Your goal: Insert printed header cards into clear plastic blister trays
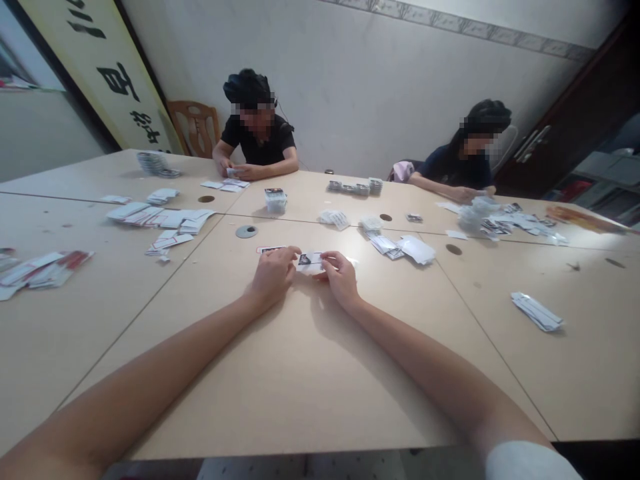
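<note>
Between my two hands is a small white card with a dark printed patch (311,261), in what looks like a clear sleeve. My right hand (341,275) pinches its right end between thumb and fingers. My left hand (276,272) is at the card's left end with its fingers bent; whether it grips the card is too small to tell. Just behind my left hand lies a red-edged card with a black print (273,250), partly covered by the fingers.
White card piles lie at left (160,217), far left (43,270) and right of centre (417,249). A small bundle (537,312) lies at right. Stacks (275,201) stand farther back. Two people (257,137) (463,160) sit across the table (300,373), handling cards.
</note>
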Available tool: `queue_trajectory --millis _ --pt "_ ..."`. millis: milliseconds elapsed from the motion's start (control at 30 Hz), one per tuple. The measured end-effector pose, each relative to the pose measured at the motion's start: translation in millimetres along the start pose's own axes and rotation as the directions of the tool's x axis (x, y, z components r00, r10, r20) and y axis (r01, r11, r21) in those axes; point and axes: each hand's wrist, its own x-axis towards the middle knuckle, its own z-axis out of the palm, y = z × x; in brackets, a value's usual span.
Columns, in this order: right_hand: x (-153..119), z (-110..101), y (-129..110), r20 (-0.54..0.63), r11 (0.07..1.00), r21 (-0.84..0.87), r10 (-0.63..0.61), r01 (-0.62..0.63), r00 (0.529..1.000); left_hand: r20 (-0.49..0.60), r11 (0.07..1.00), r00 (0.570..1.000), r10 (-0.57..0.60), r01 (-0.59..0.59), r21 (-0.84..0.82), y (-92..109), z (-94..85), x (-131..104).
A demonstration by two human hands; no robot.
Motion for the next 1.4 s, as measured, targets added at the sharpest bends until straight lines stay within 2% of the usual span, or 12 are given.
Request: queue_trajectory --millis 133,233,300,433,667,900,1200,1400 --pt "-0.2 -0.6 1.0 0.003 1.0 -0.004 -0.002 0.002 1.0 0.018 0.996 0.997 0.08 -0.079 -0.041 1.8 -2.4 0.0" --pt "0.2 -0.5 2.1 0.007 1.0 0.0 -0.013 0.013 1.0 0.084 0.985 0.981 0.174 -0.171 -0.037 2.2 -1.8 -0.8" --pt "0.6 -0.4 2.9 0.006 1.0 0.005 -0.013 0.013 1.0 0.128 0.981 0.973 0.193 -0.193 -0.007 1.7 0.0 -1.2" --pt "1.3 -0.7 4.3 0.002 1.0 -0.011 -0.018 0.018 1.0 0.167 0.982 0.971 0.169 -0.181 0.058 1.0 3.9 -1.4" --pt "0.3 -0.7 2.8 0.001 0.999 -0.026 -0.027 0.027 1.0 0.236 0.981 0.97 0.063 -0.103 0.162 2.9 6.3 -1.9" --pt "-2.5 -0.5 -2.5 -0.008 0.998 -0.058 -0.021 0.021 1.0 0.261 0.969 0.965 0.029 -0.092 0.23 1.2 8.0 -3.3" --pt "-3.6 0.1 -2.9 -0.013 1.0 -0.01 -0.002 0.002 1.0 0.291 0.957 0.956 -0.023 -0.063 0.282 2.8 8.3 -2.5" --pt "-3.7 -1.4 -3.2 -0.055 0.999 -0.007 -0.048 0.048 0.997 0.292 0.958 0.957 -0.006 -0.078 0.275 4.0 5.4 -2.5"
